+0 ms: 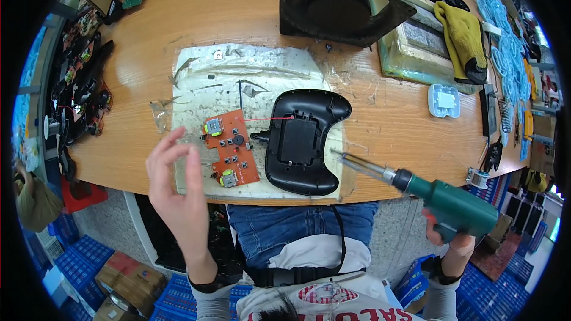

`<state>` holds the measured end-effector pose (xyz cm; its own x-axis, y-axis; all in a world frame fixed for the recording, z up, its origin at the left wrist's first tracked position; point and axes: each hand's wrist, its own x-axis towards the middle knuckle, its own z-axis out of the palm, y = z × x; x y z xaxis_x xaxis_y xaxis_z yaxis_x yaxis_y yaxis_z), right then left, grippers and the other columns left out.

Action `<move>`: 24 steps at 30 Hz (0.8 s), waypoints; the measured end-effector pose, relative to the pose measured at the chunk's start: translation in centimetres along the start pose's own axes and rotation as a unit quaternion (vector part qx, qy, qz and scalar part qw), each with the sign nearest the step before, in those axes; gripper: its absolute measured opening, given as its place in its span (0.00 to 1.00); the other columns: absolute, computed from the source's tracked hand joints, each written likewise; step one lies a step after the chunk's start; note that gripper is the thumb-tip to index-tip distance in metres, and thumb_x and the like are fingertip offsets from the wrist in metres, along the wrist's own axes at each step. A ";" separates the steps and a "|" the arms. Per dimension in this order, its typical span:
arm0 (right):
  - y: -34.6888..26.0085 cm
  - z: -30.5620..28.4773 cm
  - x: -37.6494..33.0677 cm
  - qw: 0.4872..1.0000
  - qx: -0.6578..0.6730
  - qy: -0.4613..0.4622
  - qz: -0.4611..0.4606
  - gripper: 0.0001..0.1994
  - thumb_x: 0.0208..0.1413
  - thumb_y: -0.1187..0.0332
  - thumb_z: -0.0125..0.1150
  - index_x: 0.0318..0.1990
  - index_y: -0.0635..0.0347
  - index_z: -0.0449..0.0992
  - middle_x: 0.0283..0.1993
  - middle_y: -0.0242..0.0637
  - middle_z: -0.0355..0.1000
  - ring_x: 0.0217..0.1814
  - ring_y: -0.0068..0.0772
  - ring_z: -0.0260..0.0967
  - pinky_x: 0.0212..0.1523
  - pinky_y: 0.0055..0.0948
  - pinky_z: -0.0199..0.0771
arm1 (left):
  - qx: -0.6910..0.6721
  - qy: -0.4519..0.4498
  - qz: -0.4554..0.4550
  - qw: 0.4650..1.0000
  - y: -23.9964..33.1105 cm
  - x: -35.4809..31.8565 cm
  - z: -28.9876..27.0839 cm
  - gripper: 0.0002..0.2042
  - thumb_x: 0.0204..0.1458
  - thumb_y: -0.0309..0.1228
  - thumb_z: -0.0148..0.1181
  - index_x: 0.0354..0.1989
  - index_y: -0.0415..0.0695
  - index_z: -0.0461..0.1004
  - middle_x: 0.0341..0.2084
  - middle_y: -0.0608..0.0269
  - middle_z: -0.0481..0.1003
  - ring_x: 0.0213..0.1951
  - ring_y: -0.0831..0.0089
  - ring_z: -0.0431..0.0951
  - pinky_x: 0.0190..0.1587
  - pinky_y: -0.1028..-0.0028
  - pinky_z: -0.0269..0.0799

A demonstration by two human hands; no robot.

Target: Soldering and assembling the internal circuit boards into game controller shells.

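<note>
My right hand [443,232] grips a green pistol-shaped soldering gun [461,207], its long metal tip pointing left toward a black game controller shell [328,169]. The tip ends just right of the shell, apart from it. Raised near the table's front edge, my left hand [178,184] has its fingers apart and holds nothing. Beside its fingertips lies an orange circuit board [229,160] with two green-and-grey joystick modules and small buttons. A thin red wire [267,119] runs from the board to the shell. One dark wire [240,92] sticks up from the board's far edge.
A stained white sheet [196,101] lies under the board and shell. Behind stands a black fan housing [345,9]. At right are a yellow-and-black glove [461,35] on a block and a small clear box [444,101]. Black controller parts [89,101] crowd the left edge.
</note>
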<state>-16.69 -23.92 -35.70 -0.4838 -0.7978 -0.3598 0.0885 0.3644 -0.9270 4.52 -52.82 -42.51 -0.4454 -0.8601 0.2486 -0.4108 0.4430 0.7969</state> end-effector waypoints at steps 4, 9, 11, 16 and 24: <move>-0.5 -0.1 1.2 0.997 0.079 -0.009 0.014 0.42 0.41 0.37 0.59 0.48 0.74 0.65 0.16 0.27 0.61 0.13 0.15 0.52 0.14 0.17 0.48 | 0.112 0.011 0.066 0.991 1.5 2.2 -0.5 0.07 0.43 0.21 0.59 0.33 0.40 0.73 0.39 0.58 0.73 0.44 0.64 0.70 0.47 0.69 0.63; -1.6 0.8 3.1 0.998 -0.059 -0.023 -0.005 0.33 0.41 0.37 0.59 0.34 0.65 0.70 0.18 0.27 0.61 0.15 0.17 0.57 0.15 0.18 0.52 | 0.099 -0.175 0.237 0.950 2.9 4.5 2.2 0.08 0.41 0.20 0.60 0.32 0.39 0.74 0.38 0.60 0.73 0.42 0.64 0.69 0.45 0.69 0.63; -1.8 1.3 3.9 0.994 -0.100 -0.038 0.007 0.29 0.40 0.36 0.59 0.23 0.59 0.69 0.20 0.28 0.62 0.17 0.20 0.59 0.16 0.19 0.55 | 0.096 -0.204 0.291 0.930 2.2 4.7 3.3 0.09 0.38 0.22 0.62 0.30 0.40 0.73 0.35 0.63 0.72 0.40 0.63 0.68 0.40 0.69 0.63; -2.3 1.9 5.3 0.992 -0.117 -0.044 0.011 0.29 0.40 0.36 0.59 0.21 0.58 0.68 0.21 0.30 0.63 0.18 0.23 0.61 0.17 0.21 0.57 | 0.089 -0.200 0.295 0.930 1.6 4.7 4.3 0.07 0.38 0.23 0.61 0.28 0.40 0.73 0.31 0.64 0.70 0.38 0.66 0.69 0.38 0.69 0.62; -2.3 2.0 5.3 0.989 -0.144 -0.022 0.013 0.34 0.37 0.36 0.61 0.33 0.67 0.73 0.23 0.33 0.65 0.17 0.25 0.63 0.17 0.22 0.59 | 0.086 -0.201 0.297 0.929 1.6 4.8 4.5 0.06 0.41 0.23 0.60 0.28 0.39 0.70 0.30 0.63 0.69 0.35 0.66 0.69 0.37 0.70 0.62</move>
<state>-17.69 -29.95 -35.68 -0.4465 -0.8036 -0.3936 -0.1539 0.5022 -0.8509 -1.86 -55.12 -42.55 -0.8815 -0.3018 0.3631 -0.1025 0.8730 0.4769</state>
